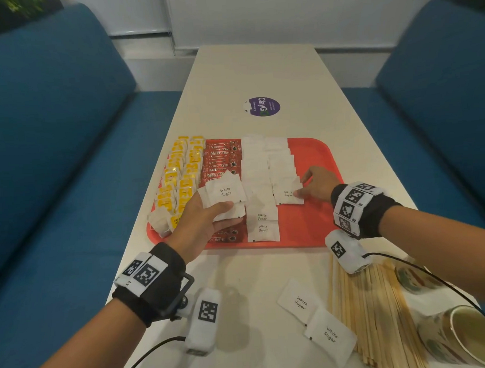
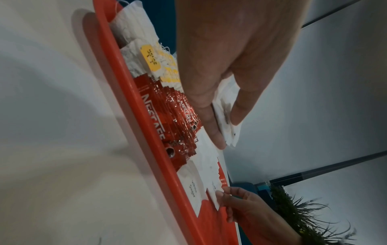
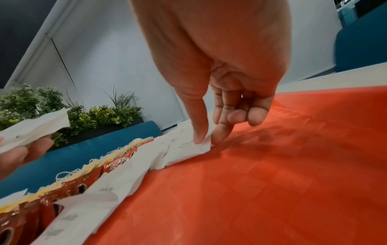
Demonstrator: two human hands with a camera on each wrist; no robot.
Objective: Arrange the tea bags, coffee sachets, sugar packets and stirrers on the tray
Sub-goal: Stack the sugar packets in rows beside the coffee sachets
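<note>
A red tray (image 1: 312,153) holds yellow-tagged tea bags (image 1: 180,181) at its left, red coffee sachets (image 1: 220,157) beside them, then two columns of white sugar packets (image 1: 260,169). My left hand (image 1: 206,218) hovers over the coffee sachets and grips a small stack of sugar packets (image 1: 225,193), thumb on top; the stack (image 2: 225,116) shows between thumb and fingers. My right hand (image 1: 311,186) pinches the edge of a sugar packet (image 1: 287,195) lying in the right column, thumb and forefinger on the packet (image 3: 194,145). Wooden stirrers (image 1: 371,303) lie on the table.
Two loose sugar packets (image 1: 316,317) lie on the white table (image 1: 258,72) near the front, left of the stirrers. Two patterned paper cups (image 1: 462,332) lie at the front right. A purple sticker (image 1: 263,106) sits beyond the tray. Blue sofas (image 1: 53,136) flank the table.
</note>
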